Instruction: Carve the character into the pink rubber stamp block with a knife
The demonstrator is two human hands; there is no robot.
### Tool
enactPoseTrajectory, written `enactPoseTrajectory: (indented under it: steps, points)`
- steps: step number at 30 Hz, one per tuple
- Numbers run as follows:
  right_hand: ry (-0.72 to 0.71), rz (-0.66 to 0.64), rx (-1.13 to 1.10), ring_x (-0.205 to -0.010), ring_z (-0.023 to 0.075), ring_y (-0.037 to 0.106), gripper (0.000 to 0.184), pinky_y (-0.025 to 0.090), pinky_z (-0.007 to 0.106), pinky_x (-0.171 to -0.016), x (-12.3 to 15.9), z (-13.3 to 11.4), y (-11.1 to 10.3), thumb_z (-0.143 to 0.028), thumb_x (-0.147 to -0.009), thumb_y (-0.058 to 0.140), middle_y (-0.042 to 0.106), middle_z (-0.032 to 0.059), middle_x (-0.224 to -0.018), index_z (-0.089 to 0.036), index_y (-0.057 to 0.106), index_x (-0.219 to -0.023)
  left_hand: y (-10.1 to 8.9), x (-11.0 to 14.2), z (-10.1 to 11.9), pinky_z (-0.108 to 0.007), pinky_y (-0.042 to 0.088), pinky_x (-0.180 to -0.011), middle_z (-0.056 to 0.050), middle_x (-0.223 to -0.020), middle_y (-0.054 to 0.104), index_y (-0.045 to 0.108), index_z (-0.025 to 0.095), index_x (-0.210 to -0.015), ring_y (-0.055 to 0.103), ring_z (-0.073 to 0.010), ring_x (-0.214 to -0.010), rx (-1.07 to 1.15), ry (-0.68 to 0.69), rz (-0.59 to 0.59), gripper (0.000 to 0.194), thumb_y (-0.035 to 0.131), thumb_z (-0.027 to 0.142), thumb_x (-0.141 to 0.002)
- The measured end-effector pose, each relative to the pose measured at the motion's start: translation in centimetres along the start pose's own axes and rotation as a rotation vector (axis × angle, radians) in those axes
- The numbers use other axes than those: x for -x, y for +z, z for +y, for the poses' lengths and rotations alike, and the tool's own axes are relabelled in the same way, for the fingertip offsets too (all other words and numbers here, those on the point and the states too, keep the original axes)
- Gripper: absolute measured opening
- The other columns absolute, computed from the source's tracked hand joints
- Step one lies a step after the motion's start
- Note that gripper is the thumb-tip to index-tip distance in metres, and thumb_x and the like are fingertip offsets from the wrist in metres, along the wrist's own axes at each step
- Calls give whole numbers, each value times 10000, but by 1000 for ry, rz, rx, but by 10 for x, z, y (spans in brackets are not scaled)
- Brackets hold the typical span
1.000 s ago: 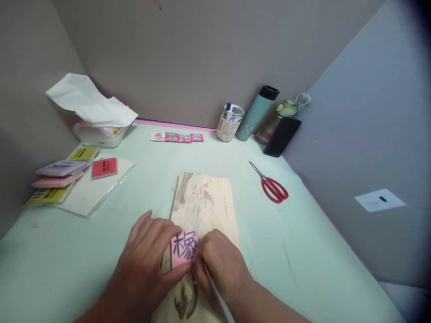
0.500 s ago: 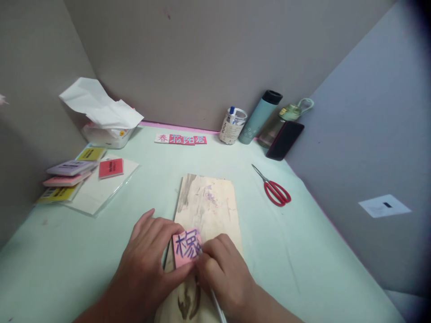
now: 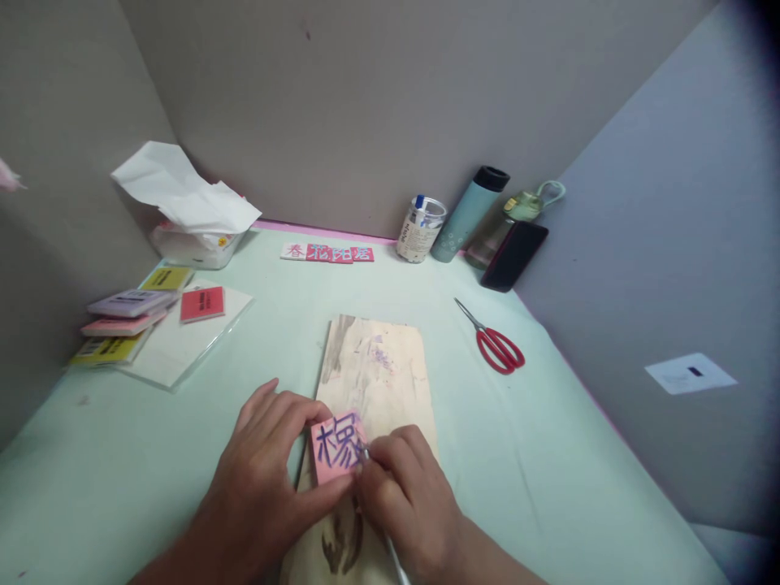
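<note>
A small pink block (image 3: 336, 446) with a purple character drawn on it lies on a pale wooden board (image 3: 378, 374). My left hand (image 3: 268, 471) grips the block from its left and lower edges, fingers curled round it. My right hand (image 3: 405, 496) is closed in a pinch on a thin light-coloured tool (image 3: 396, 565), whose tip rests at the block's right edge. The tool's shaft runs down out of the view.
Red scissors (image 3: 498, 345) lie right of the board. At the back stand a jar (image 3: 420, 228), a teal flask (image 3: 469, 213), a green bottle (image 3: 517, 213) and a dark phone (image 3: 513, 255). Carved pink tiles (image 3: 327, 253), a tissue box (image 3: 192, 219) and stacked packs (image 3: 127, 321) lie left.
The block has shifted slightly and my right hand's tool tip has crept along its right edge. The view drifted a little; nothing else moved.
</note>
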State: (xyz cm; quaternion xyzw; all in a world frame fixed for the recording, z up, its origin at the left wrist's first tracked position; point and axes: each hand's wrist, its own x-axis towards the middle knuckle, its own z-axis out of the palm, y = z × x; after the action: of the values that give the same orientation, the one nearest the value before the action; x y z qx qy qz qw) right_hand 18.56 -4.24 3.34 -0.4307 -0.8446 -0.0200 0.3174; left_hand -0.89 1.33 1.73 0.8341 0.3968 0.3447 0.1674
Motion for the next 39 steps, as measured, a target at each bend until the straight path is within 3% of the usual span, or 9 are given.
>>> enactPoseTrajectory:
  steps: [4,7,10,13,16,21,26,32,39]
  points:
    - [-11,55,-33,-724,209,516,191,463,320,-608,0,1,3,-62,-998,427,631,95,-829,-148,585,-1061,0,1,-1,-553,344,-1092,11,-909,621,498,249,-1040,615,-237,-880,44,-23,-19,356,732,224,-772]
    - [65,130,-119,-725,189,534,144,457,288,-603,3,2,8,-101,-1013,468,625,64,-830,-185,584,-1023,-1,-1,-1,-537,346,-1081,15,-915,619,503,253,-1037,612,-244,-902,64,-56,-31,355,730,216,-766]
    - [297,144,-366,-686,157,556,100,440,257,-570,2,4,9,-149,-987,538,621,28,-822,-220,572,-925,-1,-2,-1,-519,385,-1027,15,-880,602,517,243,-991,597,-243,-868,75,-79,-37,303,733,228,-779]
    - [626,35,-666,-628,133,521,147,404,251,-544,-3,7,4,-225,-975,557,588,1,-769,-219,533,-830,2,-1,0,-510,407,-986,10,-832,569,528,227,-933,572,-238,-818,40,-40,-22,240,731,252,-807]
    - [809,-57,-788,-638,132,482,187,371,257,-560,-10,11,-2,-274,-947,594,549,-21,-717,-214,514,-789,6,0,-1,-539,375,-1023,0,-826,555,539,217,-945,560,-243,-818,-32,11,-4,210,712,289,-848]
    - [790,-141,-788,-602,112,405,199,311,249,-539,-13,16,-5,-235,-916,599,487,-45,-677,-208,499,-746,8,1,-2,-545,351,-1035,-20,-883,571,534,211,-997,551,-253,-869,-37,22,-51,214,694,293,-882]
    - [719,-137,-721,-675,126,476,153,352,253,-588,-12,20,-4,-160,-849,615,540,-14,-763,-203,529,-730,7,1,-4,-552,339,-1039,-18,-891,572,534,207,-1001,552,-261,-877,-39,25,-60,296,761,283,-827]
    - [847,-92,-867,-626,127,438,175,325,258,-541,-14,23,-7,-209,-830,613,508,-31,-689,-218,494,-702,8,2,-5,-550,340,-1043,-19,-901,572,533,205,-1012,558,-266,-885,-41,32,-62,342,786,253,-787]
    - [829,-93,-846,-672,140,469,190,359,282,-584,-9,23,-3,-249,-864,626,540,-11,-748,-219,500,-726,7,2,-5,-551,327,-1056,-22,-903,583,543,208,-1010,565,-271,-887,-18,16,-76,315,775,277,-809]
